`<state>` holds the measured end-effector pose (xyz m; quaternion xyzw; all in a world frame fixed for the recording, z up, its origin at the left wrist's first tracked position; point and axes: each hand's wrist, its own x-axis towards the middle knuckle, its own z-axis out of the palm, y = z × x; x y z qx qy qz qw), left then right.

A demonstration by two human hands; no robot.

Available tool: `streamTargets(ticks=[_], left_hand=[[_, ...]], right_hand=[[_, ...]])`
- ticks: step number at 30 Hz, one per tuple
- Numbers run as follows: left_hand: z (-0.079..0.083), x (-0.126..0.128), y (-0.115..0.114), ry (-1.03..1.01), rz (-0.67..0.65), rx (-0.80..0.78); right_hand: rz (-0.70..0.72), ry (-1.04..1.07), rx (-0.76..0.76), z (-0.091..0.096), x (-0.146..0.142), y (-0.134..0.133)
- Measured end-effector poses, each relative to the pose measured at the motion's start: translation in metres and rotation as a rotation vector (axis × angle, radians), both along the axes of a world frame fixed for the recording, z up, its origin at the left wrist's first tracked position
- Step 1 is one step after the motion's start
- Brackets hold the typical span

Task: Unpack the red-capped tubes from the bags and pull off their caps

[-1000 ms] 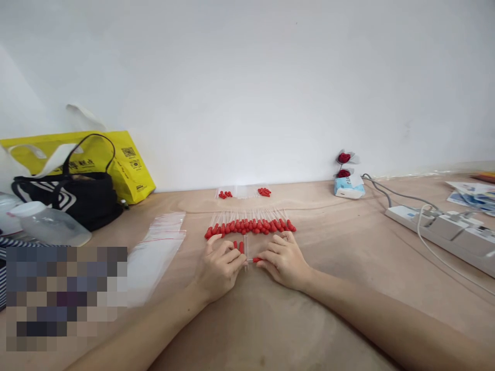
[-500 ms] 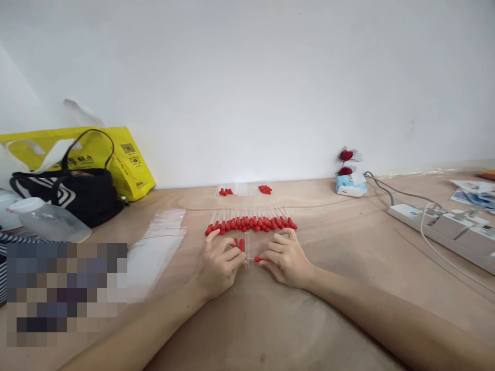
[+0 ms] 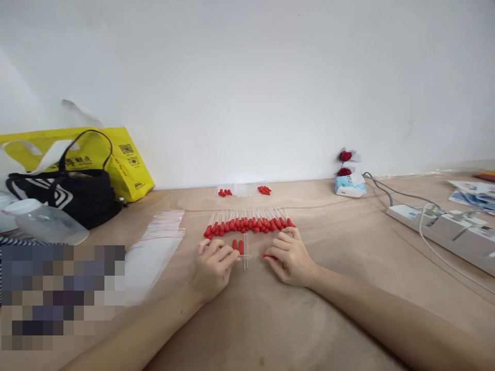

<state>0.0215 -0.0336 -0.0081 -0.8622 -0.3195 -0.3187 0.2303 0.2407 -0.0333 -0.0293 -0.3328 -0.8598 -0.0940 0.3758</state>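
Note:
My left hand [image 3: 216, 265] pinches a clear glass dropper tube [image 3: 246, 256], which sticks out sideways to the right. Between the thumb and fingers of my right hand [image 3: 288, 257] is a red rubber dropper bulb [image 3: 265, 255], mostly hidden by the fingers. A gap separates tube and bulb. Two loose red bulbs [image 3: 240, 247] lie beside my left fingertips, along with a couple of clear tubes [image 3: 245, 265] pointing towards me. Just beyond both hands, a row of droppers [image 3: 251, 223] lies side by side, red bulbs nearest me.
Plastic bags with red bulbs [image 3: 264, 190] and tubes lie by the wall. Zip bags [image 3: 158, 247] are left of my left hand, near a black bag [image 3: 77, 198], yellow bag [image 3: 133, 170] and plastic bottle [image 3: 50, 224]. A tissue pack [image 3: 350, 186] and power strip [image 3: 444, 226] stand right.
The tube and red bulb, touching end to end earlier, are now apart. My left hand has shifted slightly left with the tube, my right hand slightly right with the bulb.

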Motion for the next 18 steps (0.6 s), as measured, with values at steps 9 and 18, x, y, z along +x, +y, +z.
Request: streamTargets(ticks=[9,18], left_hand=[[0.014,-0.002,0.016,-0.345,0.068,-0.674],[0.03,0.033,0.038,-0.378,0.19,-1.08]], right_hand=[[-0.042,0.085,-0.069,0.002,0.003,0.002],[-0.064,0.066,-0.071,0.0,0.005,0.007]])
